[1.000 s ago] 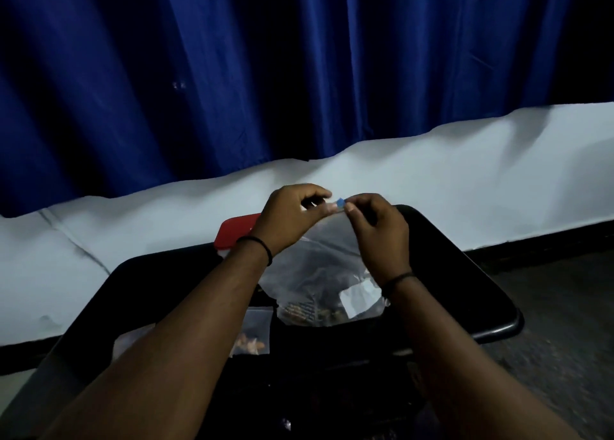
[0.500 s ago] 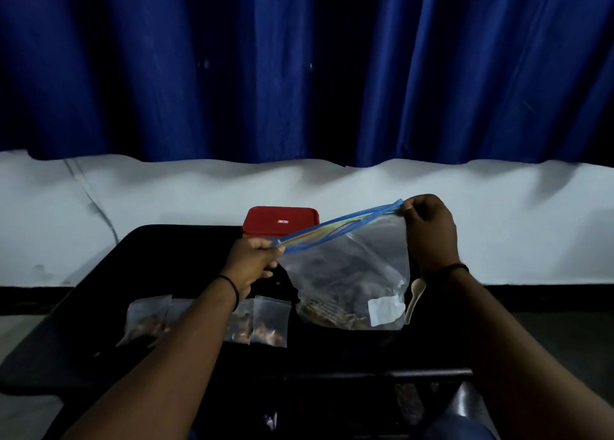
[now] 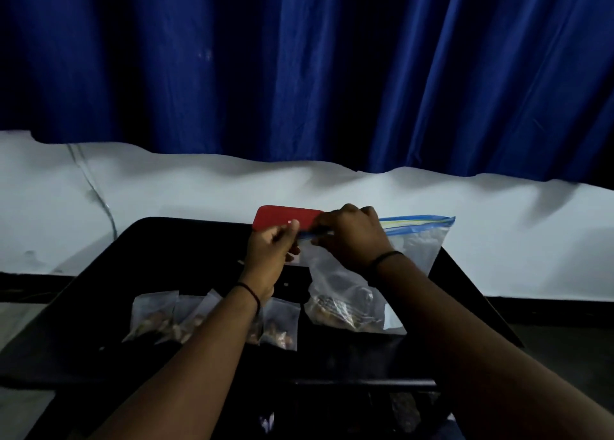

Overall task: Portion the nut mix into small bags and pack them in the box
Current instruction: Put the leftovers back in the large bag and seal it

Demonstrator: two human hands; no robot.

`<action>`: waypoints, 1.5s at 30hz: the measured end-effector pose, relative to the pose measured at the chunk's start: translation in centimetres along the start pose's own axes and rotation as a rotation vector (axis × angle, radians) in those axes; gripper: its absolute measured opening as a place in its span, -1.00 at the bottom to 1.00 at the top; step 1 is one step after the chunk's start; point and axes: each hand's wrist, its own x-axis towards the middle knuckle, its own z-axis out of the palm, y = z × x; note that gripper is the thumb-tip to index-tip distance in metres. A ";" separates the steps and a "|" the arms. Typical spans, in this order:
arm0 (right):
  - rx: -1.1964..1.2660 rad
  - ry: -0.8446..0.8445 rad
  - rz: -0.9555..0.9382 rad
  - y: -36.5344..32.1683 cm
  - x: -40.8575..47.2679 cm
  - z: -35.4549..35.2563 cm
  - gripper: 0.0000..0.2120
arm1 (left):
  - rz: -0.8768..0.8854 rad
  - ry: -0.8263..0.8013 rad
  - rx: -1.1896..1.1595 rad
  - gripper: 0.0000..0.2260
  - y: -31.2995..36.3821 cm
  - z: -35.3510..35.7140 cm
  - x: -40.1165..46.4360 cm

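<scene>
Roughly mid-task, judging by the layout. Near left on the black tabletop [image 3: 99, 307]: a row of small bags [image 3: 212, 320], already filled with nut mix and lying flat, overlapping each other (count unclear, the left forearm covers part of the row). None looks packed yet.

Centre, far edge: the red box [image 3: 282, 219], lid on, just behind the hands.

Left hand [image 3: 270, 253] has fingers curled, pinching the left end of the big zip bag's blue seal strip. Right hand [image 3: 352, 237] is right beside it, fingers curled over the same strip, pinching it. Probably working the zip (opening or closing, can't tell which).

Right of centre: the big zip bag [image 3: 415, 250] is held up by its top, its bottom resting on the tabletop; remaining nut mix [image 3: 339, 310] sits in its lower corner, so there is stock left to portion.

Left to do, by my read: finish portioning if more bags are needed, open the box, load the small bags.
</scene>
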 end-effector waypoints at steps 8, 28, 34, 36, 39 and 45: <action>0.241 -0.025 0.105 1.4 1.3 -1.1 -0.94 | -0.066 -0.473 0.178 -0.34 -7.9 -0.5 -1.5; 0.432 -0.040 0.077 4.0 3.0 -6.8 -0.87 | -0.040 -0.340 0.438 -0.71 -9.2 -0.3 -2.2; 0.442 -0.205 0.155 6.5 0.0 -7.7 -0.55 | -0.043 -0.266 -0.052 -0.40 -2.5 0.2 -1.0; 0.432 -0.266 0.168 6.8 -0.8 -7.5 -0.51 | 0.006 -0.200 -0.085 -0.46 0.4 1.0 -0.6; 0.461 -0.236 0.133 6.4 -1.3 -7.9 -0.65 | 0.154 -0.158 -0.078 -0.86 4.2 2.9 -0.1; 0.173 -0.284 0.158 7.8 -2.4 -9.3 -0.79 | 0.086 -0.054 -0.138 -0.93 5.7 3.2 1.0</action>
